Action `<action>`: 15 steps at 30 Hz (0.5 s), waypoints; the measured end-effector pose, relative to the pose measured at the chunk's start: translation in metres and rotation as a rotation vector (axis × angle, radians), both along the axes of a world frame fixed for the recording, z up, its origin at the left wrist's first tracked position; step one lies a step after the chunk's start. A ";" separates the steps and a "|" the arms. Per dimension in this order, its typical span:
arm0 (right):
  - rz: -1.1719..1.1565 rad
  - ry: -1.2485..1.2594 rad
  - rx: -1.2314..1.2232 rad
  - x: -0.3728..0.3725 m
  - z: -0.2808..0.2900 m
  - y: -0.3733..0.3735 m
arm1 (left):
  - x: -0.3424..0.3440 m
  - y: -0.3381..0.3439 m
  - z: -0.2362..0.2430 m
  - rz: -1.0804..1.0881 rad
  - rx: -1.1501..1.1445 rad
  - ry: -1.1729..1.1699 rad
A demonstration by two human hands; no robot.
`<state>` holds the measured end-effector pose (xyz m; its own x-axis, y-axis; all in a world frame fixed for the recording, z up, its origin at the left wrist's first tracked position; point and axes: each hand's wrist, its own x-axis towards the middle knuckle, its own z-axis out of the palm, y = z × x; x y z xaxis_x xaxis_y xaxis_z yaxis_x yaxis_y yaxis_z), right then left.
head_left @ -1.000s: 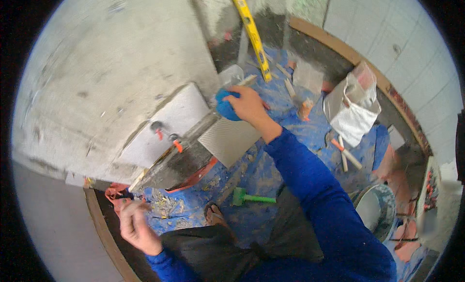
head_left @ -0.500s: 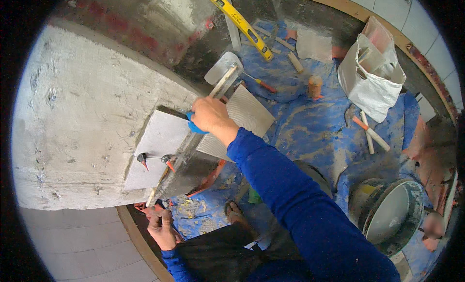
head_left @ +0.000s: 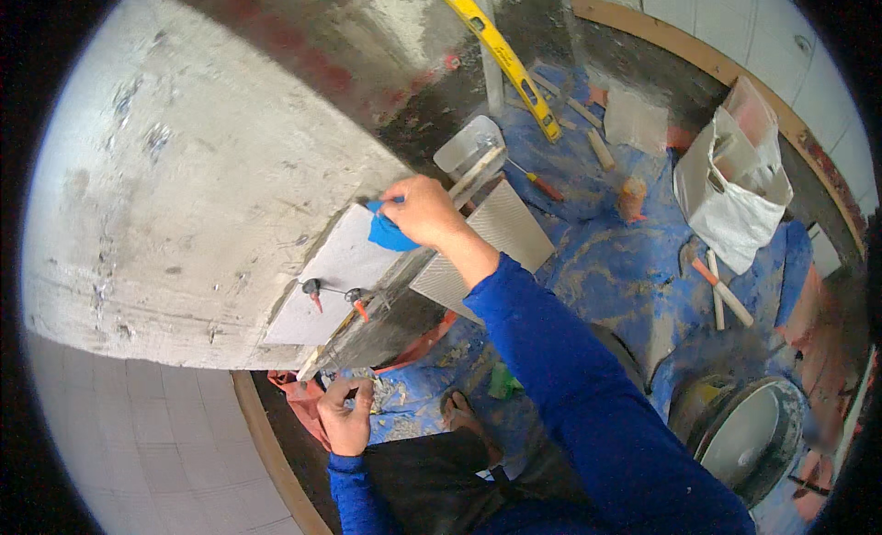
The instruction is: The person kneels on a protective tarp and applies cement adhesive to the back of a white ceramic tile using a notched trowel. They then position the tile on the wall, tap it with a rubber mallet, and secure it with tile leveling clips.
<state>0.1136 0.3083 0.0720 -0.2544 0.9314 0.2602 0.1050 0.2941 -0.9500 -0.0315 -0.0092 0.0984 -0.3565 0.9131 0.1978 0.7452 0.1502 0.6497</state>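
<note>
My right hand (head_left: pixel 427 211) pinches a blue cloth (head_left: pixel 390 236) against the upper end of a pale tile (head_left: pixel 335 259). This tile lies along the edge of a rough grey concrete slab (head_left: pixel 184 186). Two black-and-orange tile clips (head_left: pixel 356 301) stand at the tile's lower part, joined by a thin dark line. A worn strip (head_left: pixel 310 365) runs along the tile's outer side. Off the strip's lower end, my left hand (head_left: pixel 347 420) is closed with curled fingers; whatever lies inside them is hidden.
A ribbed tile (head_left: pixel 491 241) leans beyond the strip, near a clear tray (head_left: pixel 450 153) and a screwdriver (head_left: pixel 544 186). A yellow level (head_left: pixel 501 52) leans at the back. On the blue sheet (head_left: pixel 597 250) stand a white bag (head_left: pixel 726 204), a hammer (head_left: pixel 721 287) and a bucket (head_left: pixel 703 434).
The view has shifted, so most things sit farther right. My left hand has come away from the strip's lower end. More of the blue cloth now shows over the tile below my right hand.
</note>
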 end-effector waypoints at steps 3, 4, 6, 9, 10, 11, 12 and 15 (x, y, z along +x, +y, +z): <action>0.067 0.146 0.052 0.005 0.036 -0.008 | 0.013 0.005 0.003 -0.023 -0.017 0.042; 0.112 0.226 0.101 0.007 0.048 -0.013 | 0.018 0.005 0.005 -0.033 -0.017 0.041; -0.083 0.152 0.344 0.010 0.070 -0.026 | 0.028 0.005 0.009 -0.093 0.020 0.027; -0.102 -0.008 0.456 0.016 0.090 -0.051 | 0.036 -0.003 0.015 -0.156 0.029 -0.031; -0.057 -0.078 0.483 0.016 0.094 -0.060 | 0.036 -0.006 0.017 -0.159 0.048 -0.059; -0.021 -0.147 0.504 0.012 0.098 -0.069 | 0.035 -0.009 0.018 -0.166 0.068 -0.079; 0.031 -0.189 0.565 0.004 0.101 -0.076 | 0.034 -0.011 0.019 -0.178 0.084 -0.095; 0.130 -0.327 0.741 -0.019 0.104 -0.091 | 0.032 -0.014 0.021 -0.156 0.133 -0.140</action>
